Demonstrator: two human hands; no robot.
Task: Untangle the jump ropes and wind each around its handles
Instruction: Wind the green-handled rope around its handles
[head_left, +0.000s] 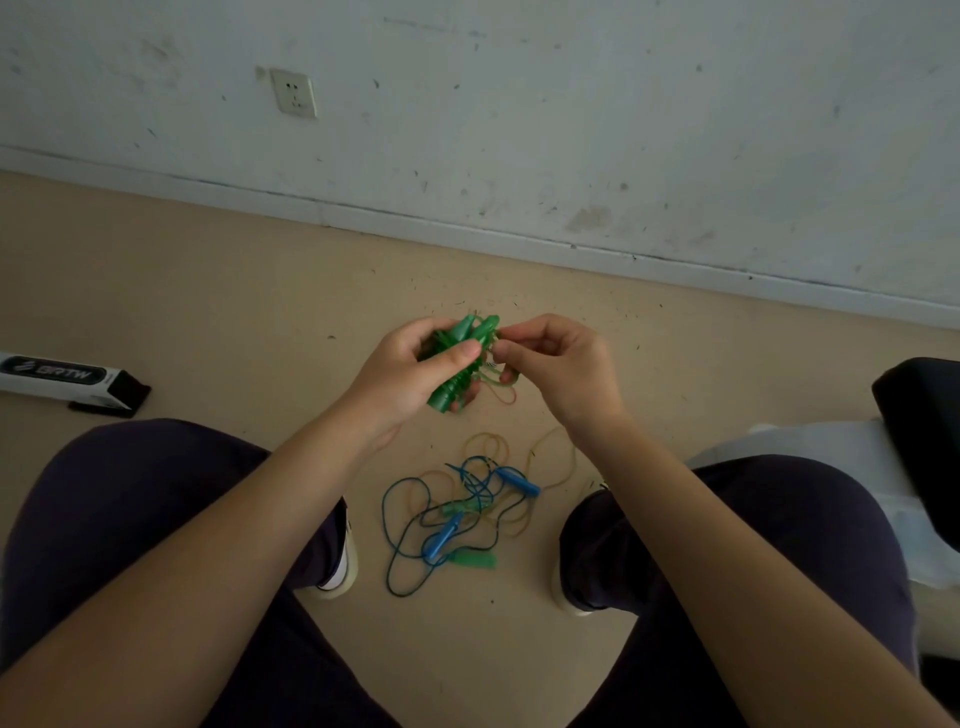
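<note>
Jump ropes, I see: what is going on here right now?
A seated person holds a pair of green handles in the left hand, with green rope wrapped around them. The right hand pinches the rope beside the handles. On the floor between the feet lies a tangle of blue rope and yellowish rope, with blue handles and paler green ones in it, not yet sorted out.

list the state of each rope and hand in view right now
green jump rope: handles together, cord partly wound round them, held above the floor
left hand: gripping the green handles
right hand: pinching the green cord beside the handles
blue jump rope: on the floor, tangled, unwound
yellow rope: on the floor, tangled with the blue
</note>
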